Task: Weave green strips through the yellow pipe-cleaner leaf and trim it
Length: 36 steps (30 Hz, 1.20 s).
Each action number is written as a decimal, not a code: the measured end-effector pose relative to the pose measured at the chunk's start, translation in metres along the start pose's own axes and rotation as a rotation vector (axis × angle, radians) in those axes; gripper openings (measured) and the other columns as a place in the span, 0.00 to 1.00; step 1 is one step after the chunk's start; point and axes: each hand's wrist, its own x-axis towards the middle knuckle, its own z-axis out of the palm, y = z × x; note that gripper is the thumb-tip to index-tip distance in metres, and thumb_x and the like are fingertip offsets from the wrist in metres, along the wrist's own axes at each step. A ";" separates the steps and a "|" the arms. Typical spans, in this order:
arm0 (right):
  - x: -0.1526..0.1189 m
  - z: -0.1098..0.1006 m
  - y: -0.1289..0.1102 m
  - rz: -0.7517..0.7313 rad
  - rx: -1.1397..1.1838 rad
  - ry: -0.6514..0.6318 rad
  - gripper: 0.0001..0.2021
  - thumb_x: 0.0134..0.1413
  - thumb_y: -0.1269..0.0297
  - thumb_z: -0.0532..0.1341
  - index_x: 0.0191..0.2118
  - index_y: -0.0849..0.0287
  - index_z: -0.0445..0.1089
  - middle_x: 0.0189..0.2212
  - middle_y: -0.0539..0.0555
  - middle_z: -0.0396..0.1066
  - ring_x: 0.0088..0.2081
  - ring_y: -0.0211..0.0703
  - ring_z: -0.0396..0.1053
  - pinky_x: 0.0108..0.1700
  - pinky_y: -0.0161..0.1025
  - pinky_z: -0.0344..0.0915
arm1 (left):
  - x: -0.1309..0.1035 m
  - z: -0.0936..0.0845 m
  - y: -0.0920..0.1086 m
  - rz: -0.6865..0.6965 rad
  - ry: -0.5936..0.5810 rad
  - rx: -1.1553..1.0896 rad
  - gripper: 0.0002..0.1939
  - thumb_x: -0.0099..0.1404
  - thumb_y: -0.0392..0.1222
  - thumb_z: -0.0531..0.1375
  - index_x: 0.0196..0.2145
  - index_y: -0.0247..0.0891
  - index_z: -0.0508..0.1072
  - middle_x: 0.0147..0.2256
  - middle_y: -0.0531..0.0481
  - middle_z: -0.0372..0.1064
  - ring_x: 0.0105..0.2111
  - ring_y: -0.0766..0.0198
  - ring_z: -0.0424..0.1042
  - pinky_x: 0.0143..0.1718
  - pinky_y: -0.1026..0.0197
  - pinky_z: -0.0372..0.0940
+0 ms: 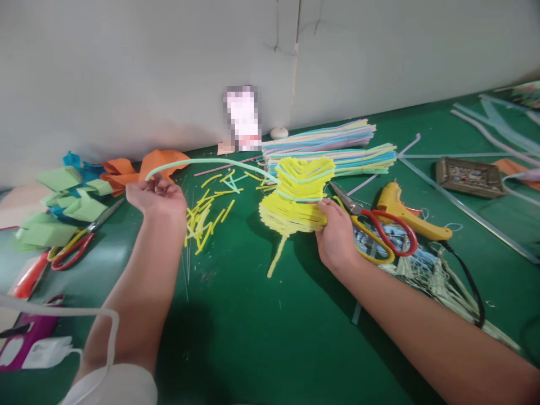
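Observation:
A yellow woven piece (295, 211) made of fuzzy stems, with a short pale yellow stem at its bottom, is held at its right edge by my right hand (336, 235). A long mint green stem (202, 161) arches from the left side of the piece over to my left hand (158, 197), whose curled fingers hold its far end. Another mint green strip crosses the middle of the piece. Cut yellow stem bits (202, 225) lie on the green table between my hands.
Bundled pastel stems (329, 147) and a phone (243, 118) are at the back. Red-and-yellow scissors (390, 230), a yellow glue gun (409, 214), tassels and a small tray (468, 177) lie right. Other scissors (80, 242), folded green paper (63, 205) and a power strip (36, 343) are left.

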 end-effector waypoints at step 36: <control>0.001 -0.001 0.000 0.020 -0.036 -0.045 0.05 0.42 0.60 0.65 0.27 0.54 0.72 0.28 0.48 0.74 0.34 0.43 0.72 0.36 0.40 0.68 | -0.031 -0.026 -0.063 0.434 -0.513 0.443 0.09 0.59 0.47 0.62 0.36 0.42 0.72 0.33 0.52 0.72 0.23 0.72 0.65 0.23 0.66 0.58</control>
